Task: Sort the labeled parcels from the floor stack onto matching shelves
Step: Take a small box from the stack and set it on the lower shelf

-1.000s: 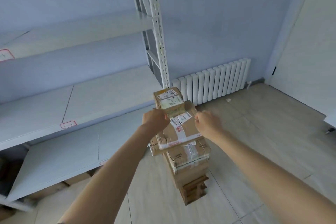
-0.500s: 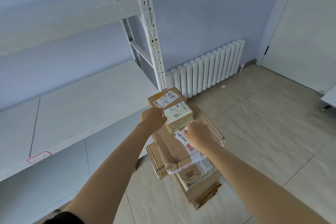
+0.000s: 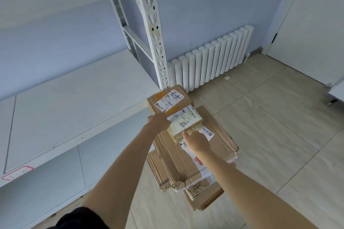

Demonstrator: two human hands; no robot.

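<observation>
- My left hand is closed on the left edge of the small parcel, fingers curled against its side.
- My right hand grips the same parcel at its near right corner, thumb side up, so both hands hold it between them.
- The small parcel carries a white label with "2-2" handwritten on it (as far as I can read it) and a barcode at the far end.
- It sits at the top of the stack, tilted a little; I cannot tell whether it rests on the box beneath or is just clear of it.
- Just behind it, touching or nearly so, is a second parcel with a white label and a yellow patch, also marked by hand.
- Under my hands lies a big flat box with a white label, and below that more taped cardboard boxes, down to the tiled floor.
- To my left is the white shelf, its board level with the top of the stack; a red-bordered tag is stuck on its front edge.
- A lower shelf board shows beneath it.
- The slotted upright stands just behind the stack, with a white radiator against the blue wall.
</observation>
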